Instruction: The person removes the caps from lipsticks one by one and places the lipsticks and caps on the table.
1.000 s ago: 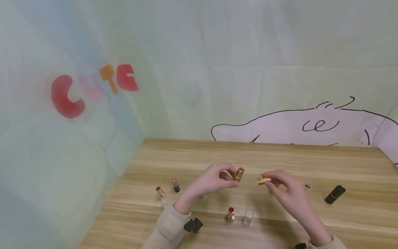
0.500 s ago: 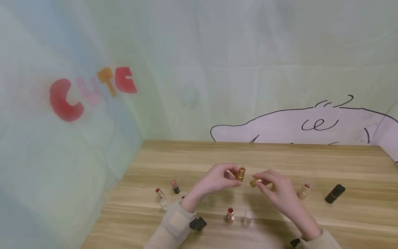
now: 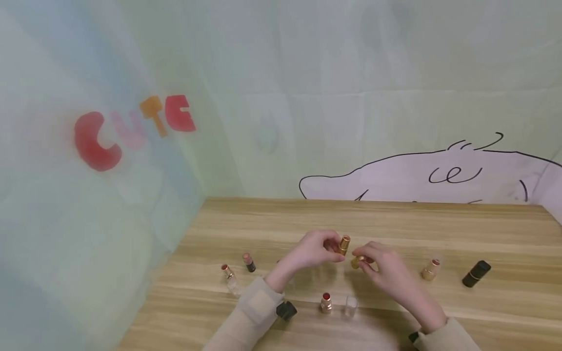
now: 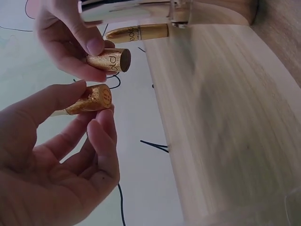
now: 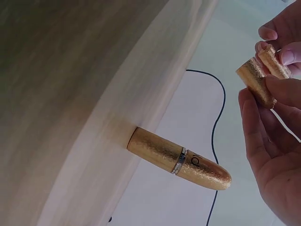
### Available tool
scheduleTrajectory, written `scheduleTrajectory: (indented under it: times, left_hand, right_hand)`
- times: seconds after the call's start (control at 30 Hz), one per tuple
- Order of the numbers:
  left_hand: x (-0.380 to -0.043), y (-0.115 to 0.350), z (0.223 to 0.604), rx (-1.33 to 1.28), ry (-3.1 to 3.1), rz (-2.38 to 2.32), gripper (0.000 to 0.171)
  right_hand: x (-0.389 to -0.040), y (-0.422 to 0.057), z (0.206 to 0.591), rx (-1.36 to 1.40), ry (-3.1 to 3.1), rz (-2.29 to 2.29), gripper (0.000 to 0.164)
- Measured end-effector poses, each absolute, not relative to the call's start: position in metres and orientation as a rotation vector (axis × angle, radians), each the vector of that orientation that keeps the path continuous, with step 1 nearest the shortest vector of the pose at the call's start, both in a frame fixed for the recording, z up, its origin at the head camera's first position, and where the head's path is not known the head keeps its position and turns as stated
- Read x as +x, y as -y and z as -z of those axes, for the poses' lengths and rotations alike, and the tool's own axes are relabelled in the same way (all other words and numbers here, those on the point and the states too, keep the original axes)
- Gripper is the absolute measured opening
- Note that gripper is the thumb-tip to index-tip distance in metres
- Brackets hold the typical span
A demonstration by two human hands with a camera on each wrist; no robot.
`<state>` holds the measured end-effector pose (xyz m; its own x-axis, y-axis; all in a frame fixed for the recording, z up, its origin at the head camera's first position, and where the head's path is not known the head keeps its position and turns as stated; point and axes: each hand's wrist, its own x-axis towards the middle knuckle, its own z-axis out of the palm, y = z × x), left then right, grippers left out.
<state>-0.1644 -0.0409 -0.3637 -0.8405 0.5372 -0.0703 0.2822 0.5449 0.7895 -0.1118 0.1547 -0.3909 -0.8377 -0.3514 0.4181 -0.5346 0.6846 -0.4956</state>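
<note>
My left hand pinches a gold lipstick between thumb and fingers, its tip end up. Its stamped round base shows in the left wrist view. Just to the right, my right hand pinches a gold lipstick cap, tilted, with dark lettering. The two gold pieces are held close together above the table. Near the right hand, a closed gold lipstick stands upright on the table; in the head view that hand hides it.
On the wooden table, a red lipstick stands beside a clear cap in front. Two lipsticks, red and pinkish, stand at left. A capped rose-gold lipstick and a black tube stand at right.
My right hand has moved left with the gold cap, and my left hand slightly right with the lipstick, narrowing the gap. The rose-gold lipstick at right has come into fuller view.
</note>
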Motion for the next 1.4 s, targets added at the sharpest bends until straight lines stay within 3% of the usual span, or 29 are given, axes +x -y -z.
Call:
scheduleTrajectory:
  times: [0.47,1.4]
  left_hand:
    - [-0.178,0.028,0.373,0.894,-2.603,-0.807,0.013]
    - [-0.174,0.019,0.393,0.854,-2.596,-0.623,0.018]
  right_hand:
    - [-0.120,-0.159,0.394,0.737,2.678,-0.689,0.016]
    - [-0.123,-0.149,0.405,0.758,2.794,-0.631,0.009]
